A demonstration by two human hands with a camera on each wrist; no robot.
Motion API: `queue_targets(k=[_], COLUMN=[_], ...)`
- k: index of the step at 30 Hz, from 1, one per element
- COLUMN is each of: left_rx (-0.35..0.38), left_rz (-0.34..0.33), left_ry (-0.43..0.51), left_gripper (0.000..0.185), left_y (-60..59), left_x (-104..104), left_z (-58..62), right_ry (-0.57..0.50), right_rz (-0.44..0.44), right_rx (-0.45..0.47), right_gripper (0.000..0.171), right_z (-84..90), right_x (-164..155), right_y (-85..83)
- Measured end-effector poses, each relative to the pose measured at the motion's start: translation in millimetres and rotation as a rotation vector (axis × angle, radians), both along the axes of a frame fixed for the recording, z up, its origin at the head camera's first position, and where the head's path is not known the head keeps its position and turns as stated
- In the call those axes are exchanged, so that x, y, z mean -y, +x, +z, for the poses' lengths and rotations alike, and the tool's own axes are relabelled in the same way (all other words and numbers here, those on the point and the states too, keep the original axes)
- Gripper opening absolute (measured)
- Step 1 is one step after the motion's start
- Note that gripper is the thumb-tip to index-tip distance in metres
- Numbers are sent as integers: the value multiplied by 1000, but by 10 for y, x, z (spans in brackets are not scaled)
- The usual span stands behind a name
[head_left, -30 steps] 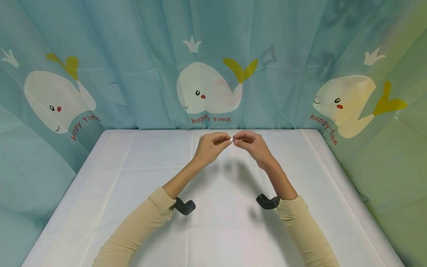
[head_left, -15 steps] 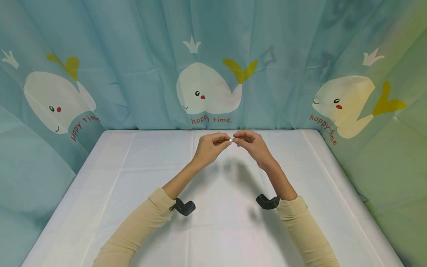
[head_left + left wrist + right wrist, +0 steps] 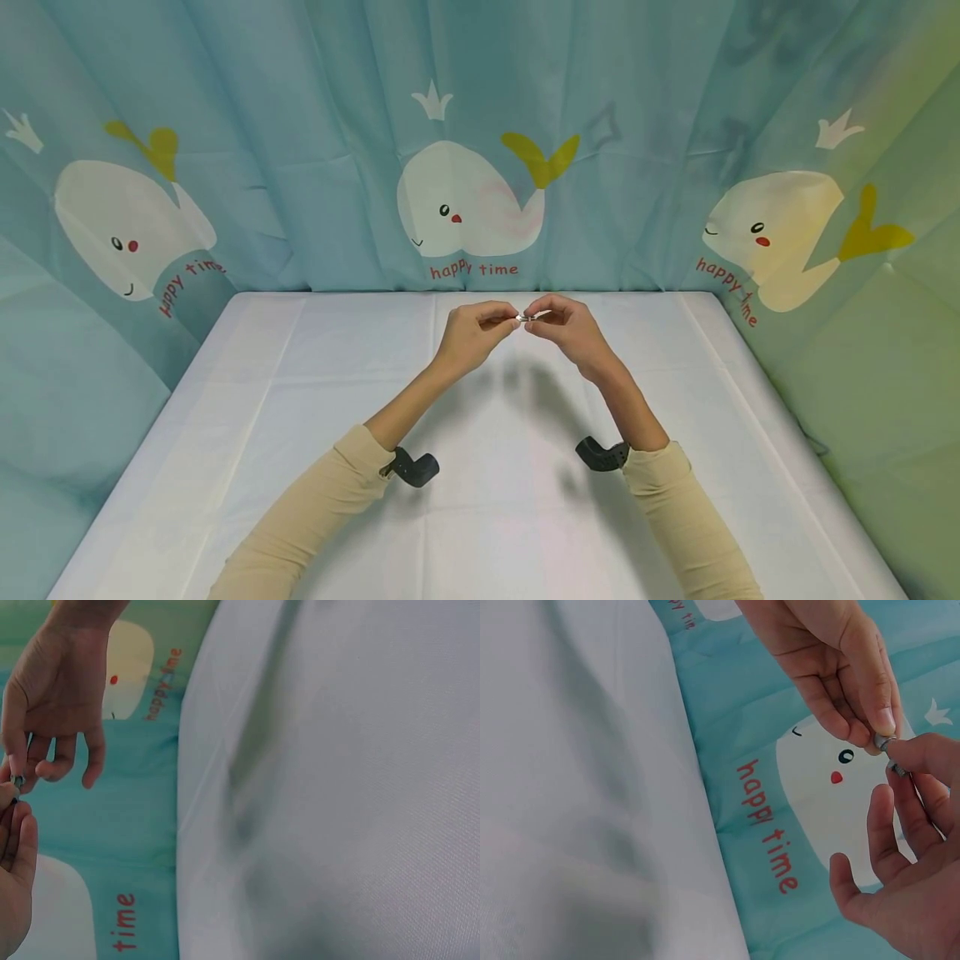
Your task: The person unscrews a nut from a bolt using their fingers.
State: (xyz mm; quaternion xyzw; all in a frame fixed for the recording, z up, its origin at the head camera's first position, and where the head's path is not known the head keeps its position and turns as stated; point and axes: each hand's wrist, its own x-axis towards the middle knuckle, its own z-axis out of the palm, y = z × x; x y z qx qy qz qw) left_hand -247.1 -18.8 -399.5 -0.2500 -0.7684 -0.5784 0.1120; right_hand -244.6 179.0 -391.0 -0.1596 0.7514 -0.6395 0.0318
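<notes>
Both hands meet above the far part of the white table, fingertips almost together. Between them is a small silvery metal piece (image 3: 527, 317), with a rounded end and a narrower part in the right wrist view; its exact kind is too small to tell. My left hand (image 3: 471, 335) pinches the rounded end (image 3: 883, 740) between thumb and fingers. With thumb and index finger, my right hand (image 3: 573, 332) pinches the other end, its remaining fingers spread loosely in the right wrist view. Fingertips cover much of the piece.
A white cloth covers the table (image 3: 480, 500). Behind it and along both sides hangs a blue-green curtain (image 3: 330, 208) printed with whales. Black wrist-worn mounts (image 3: 416, 467) jut inward from the beige sleeves (image 3: 315, 508).
Both hands stay in nearly the same place. The right fingers shift slightly around the metal piece, closing over it and then parting a little so that more of it shows.
</notes>
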Motion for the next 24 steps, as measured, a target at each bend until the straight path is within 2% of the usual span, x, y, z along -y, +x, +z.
queue_targets(k=[6,13,24], left_rx=[4,12,24], left_rz=[2,-1,17], left_ry=[4,7,10], left_gripper=[7,8,9], left_y=[6,12,23], left_x=[3,2,-7], left_z=[-1,10,14], right_ry=[18,23,27], right_rz=[-4,-22,-14], right_rx=[-3,42,-15], right_gripper=[29,28,21], right_z=[-7,-6,11], right_x=[-3,-2,7], right_y=[-7,-10,20])
